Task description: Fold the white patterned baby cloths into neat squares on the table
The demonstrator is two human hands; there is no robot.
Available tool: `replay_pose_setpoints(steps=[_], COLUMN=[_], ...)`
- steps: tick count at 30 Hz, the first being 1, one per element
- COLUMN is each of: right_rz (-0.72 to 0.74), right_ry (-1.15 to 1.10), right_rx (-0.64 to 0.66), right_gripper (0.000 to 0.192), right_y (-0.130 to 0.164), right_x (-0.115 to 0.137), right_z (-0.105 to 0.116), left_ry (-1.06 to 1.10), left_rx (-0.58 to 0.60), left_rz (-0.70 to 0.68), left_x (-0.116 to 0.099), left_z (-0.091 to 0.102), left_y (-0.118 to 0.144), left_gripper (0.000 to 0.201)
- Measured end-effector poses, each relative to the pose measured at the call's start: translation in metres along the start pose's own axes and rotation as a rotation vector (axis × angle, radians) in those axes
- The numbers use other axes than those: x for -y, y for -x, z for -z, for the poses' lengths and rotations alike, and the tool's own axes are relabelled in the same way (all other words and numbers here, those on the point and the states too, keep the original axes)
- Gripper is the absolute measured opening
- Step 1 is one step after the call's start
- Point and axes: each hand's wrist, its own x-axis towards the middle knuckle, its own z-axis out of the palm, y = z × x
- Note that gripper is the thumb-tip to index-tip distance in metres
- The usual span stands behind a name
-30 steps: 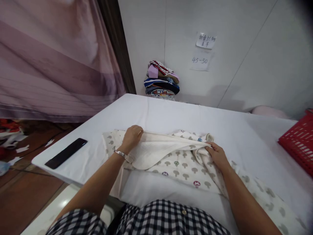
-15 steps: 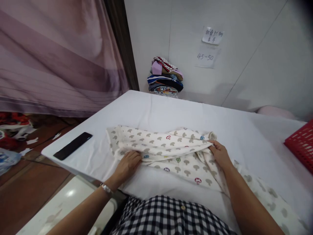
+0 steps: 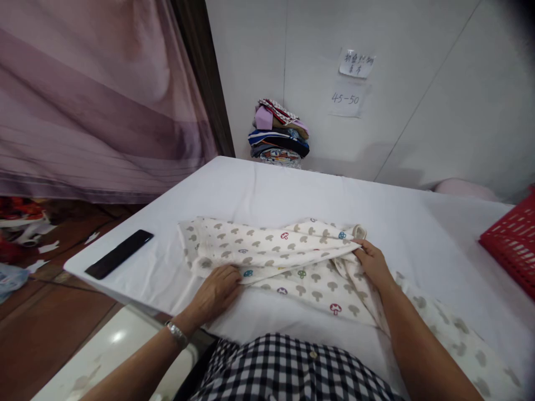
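A cream garment with a mushroom print (image 3: 271, 250) lies spread across the white table (image 3: 292, 195) in front of me. My left hand (image 3: 217, 289) rests flat on the garment's near left edge, fingers on the folded-over flap. My right hand (image 3: 371, 262) pinches the cloth at the fold's right end, near a small collar or cuff. The garment trails off to the lower right under my right forearm.
A black phone-like slab (image 3: 119, 254) lies near the table's left corner. A stack of folded clothes (image 3: 279, 133) stands by the back wall. A red plastic basket (image 3: 512, 245) sits at the right edge. Paper notes (image 3: 349, 83) hang on the wall; a purple curtain (image 3: 96, 94) hangs at left.
My left hand carried the raised flap from the far side toward me and laid it down, printed side up. My right hand stayed at the fold's right end.
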Motion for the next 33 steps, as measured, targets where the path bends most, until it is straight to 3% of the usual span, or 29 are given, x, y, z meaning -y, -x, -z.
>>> replay_pose_setpoints(steps=[13, 19, 22, 26, 33], right_rz=[-0.004, -0.084, -0.15, -0.193, -0.14], right_ry=[-0.023, -0.078, -0.114, -0.15, -0.018], right_rx=[0.011, 0.007, 0.009, 0.045, 0.141], right_gripper=[0.033, 0.032, 0.032, 0.037, 0.039], right_y=[0.001, -0.001, -0.002, -0.005, -0.006], right_x=[0.002, 0.006, 0.013, 0.022, 0.038], right_z=[-0.001, -0.001, 0.001, 0.006, 0.013], left_ry=[-0.015, 0.22, 0.362, 0.347, 0.24], left_rx=[0.031, 0.107, 0.132, 0.019, -0.336], left_rz=[-0.018, 0.046, 0.185, 0.391, 0.413], left_x=[0.005, 0.01, 0.014, 0.014, 0.017], left_z=[-0.002, 0.008, 0.018, 0.036, 0.068], left_y=[-0.009, -0.018, -0.026, -0.037, -0.062], left_gripper=[0.017, 0.017, 0.018, 0.023, 0.024])
